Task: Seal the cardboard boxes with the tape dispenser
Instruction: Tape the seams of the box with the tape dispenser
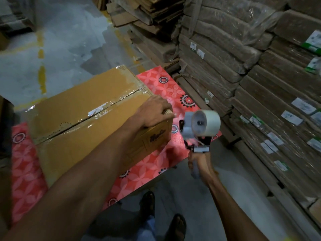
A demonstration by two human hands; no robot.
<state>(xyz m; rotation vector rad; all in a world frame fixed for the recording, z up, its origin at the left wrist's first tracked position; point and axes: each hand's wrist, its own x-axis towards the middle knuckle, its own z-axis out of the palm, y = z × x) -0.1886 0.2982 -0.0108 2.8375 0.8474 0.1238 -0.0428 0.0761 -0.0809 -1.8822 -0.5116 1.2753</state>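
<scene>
A brown cardboard box (83, 108) lies on a table covered with a red flowered cloth (156, 164). Clear tape runs along the box's centre seam and over its far end. My left hand (152, 112) grips the box's near right top corner, fingers curled over the edge. My right hand (199, 164) holds the handle of a grey tape dispenser (199, 127) with a white tape roll, raised to the right of the box and apart from it.
Tall stacks of wrapped flat cardboard with white labels (260, 87) fill the right side. More flattened cartons (147, 16) are piled at the back. Grey concrete floor (60, 46) with yellow lines lies beyond the table. My feet (163, 218) stand below the table's edge.
</scene>
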